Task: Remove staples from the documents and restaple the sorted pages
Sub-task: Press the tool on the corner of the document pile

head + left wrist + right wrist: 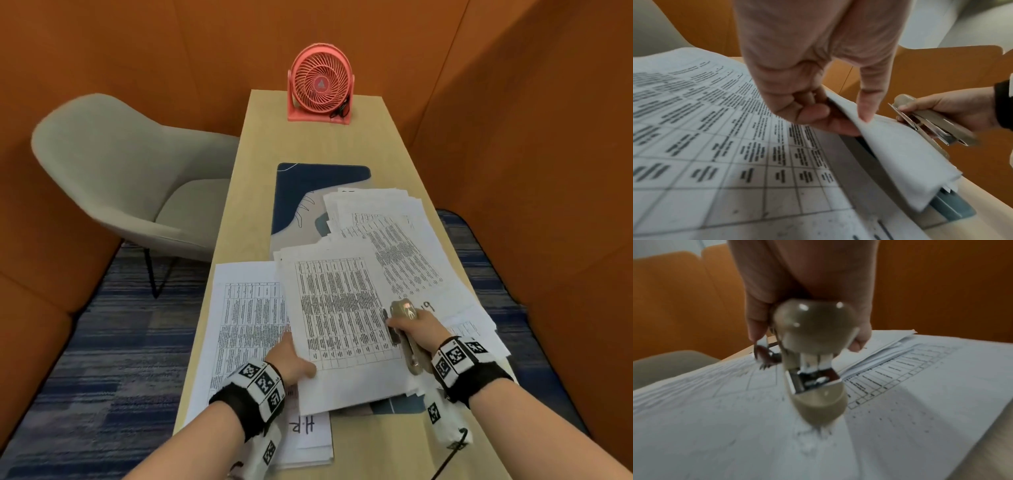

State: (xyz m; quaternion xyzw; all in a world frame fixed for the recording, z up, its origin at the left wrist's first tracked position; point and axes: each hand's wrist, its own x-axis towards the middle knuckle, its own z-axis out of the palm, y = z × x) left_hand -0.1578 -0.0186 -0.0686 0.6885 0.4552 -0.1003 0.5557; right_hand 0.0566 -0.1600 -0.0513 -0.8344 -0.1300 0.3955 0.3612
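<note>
Far left, a grey chair point(130, 178) stands beside the desk point(246, 192). On the desk's left part lies a stack of printed pages point(246, 329) bearing a handwritten label at its near end. The left hand point(291, 359) comes next: in the left wrist view its thumb and curled fingers point(813, 113) pinch the near left edge of the centre document point(342, 308), lifting that edge slightly off the sheets beneath. The document is a thin sheaf of table-printed paper resting partly on a blue desk mat point(308, 192) and partly on the neighbouring stacks. Right of it, the right hand point(414, 329) is closed around a beige stapler point(406, 329), its mouth turned toward the document's right margin; a small dark tool, probably a staple remover, seems to sit against the same hand, though blur prevents certainty. Furthest right spreads a loose fan of further pages point(394, 233); a pink fan point(320, 84) stands at the desk's far end. Handling: the sheaf is judged light, limp and prone to slide, sheet over sheet, so it is best held close to the corner being stapled, with the edges squared first and the remainder left flat on the desk. The stapler is rigid and is suitably gripped along its body, as shown.
</note>
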